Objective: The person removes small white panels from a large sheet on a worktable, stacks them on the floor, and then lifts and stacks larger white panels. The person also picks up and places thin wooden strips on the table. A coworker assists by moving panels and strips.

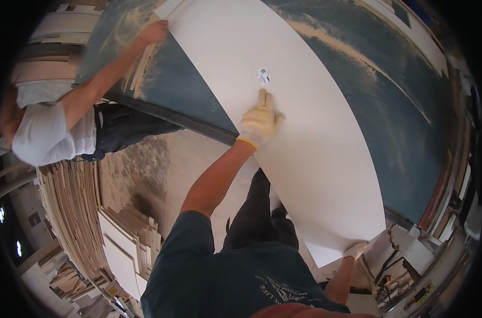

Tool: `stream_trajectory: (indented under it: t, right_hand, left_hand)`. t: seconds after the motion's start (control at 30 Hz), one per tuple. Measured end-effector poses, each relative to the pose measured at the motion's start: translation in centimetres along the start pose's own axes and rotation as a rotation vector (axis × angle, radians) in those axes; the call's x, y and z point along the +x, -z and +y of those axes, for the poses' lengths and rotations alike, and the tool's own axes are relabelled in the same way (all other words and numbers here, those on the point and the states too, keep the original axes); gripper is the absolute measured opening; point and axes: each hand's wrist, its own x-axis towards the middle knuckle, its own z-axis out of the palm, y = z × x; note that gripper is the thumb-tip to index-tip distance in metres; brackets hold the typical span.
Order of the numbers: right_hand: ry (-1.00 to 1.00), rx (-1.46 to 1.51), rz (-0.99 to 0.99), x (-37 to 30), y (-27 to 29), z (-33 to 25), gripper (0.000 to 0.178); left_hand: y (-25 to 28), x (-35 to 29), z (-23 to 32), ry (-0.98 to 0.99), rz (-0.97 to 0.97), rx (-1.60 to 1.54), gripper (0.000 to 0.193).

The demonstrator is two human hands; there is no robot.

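Here, left hand [259, 119] lies on white panel [315, 143], fingers outstretched; right hand [356, 250] at its edge, grip unclear

Room over the table [408, 153] right of the white panel [310, 138], co-worker's arm [113, 68] (far left) an obstacle

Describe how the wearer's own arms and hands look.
The left hand wears a pale yellow fabric glove with a whitish cuff edged in bright yellow. The right hand is also in a pale glove; finer detail is too small to tell. A short, dark teal sleeve covers the left upper arm, and both forearms are bare.
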Motion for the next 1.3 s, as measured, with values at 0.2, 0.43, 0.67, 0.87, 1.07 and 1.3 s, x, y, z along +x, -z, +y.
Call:
stream_trajectory:
  t: [0.2, 0.43, 0.67, 0.87, 1.07, 1.3]
  right_hand:
    - [-0.104, -0.409, 0.346, -0.4, -1.0, -1.2, 0.083]
    - [-0.197, -0.577, 0.434, -1.2, -1.9, -2.3, 0.073]
    - [-0.242, -0.455, 0.453, -2.1, -3.3, -3.5, 0.072]
    - [-0.225, -0.521, 0.452, -1.0, -2.6, -3.2, 0.073]
    - [-0.19, -0.398, 0.399, 0.4, -1.7, -2.2, 0.072]
    - [-0.225, -0.28, 0.077, 4.5, 0.1, 1.1, 0.053]
  left_hand:
    - [-0.4, 1.8, 0.1, 0.045, -0.12, -0.091, 0.071]
    - [0.5, 2.8, 0.0, 0.027, -0.123, -0.082, 0.073]
    - [-0.2, 2.7, -0.2, -0.021, -0.052, -0.097, 0.073]
    - [0.4, 3.1, 0.2, -0.026, -0.063, -0.15, 0.07]
    - [-1.9, 2.6, -0.4, -0.032, -0.009, -0.18, 0.071]
    - [-3.5, 3.1, 0.4, 0.078, -0.089, 0.098, 0.077]
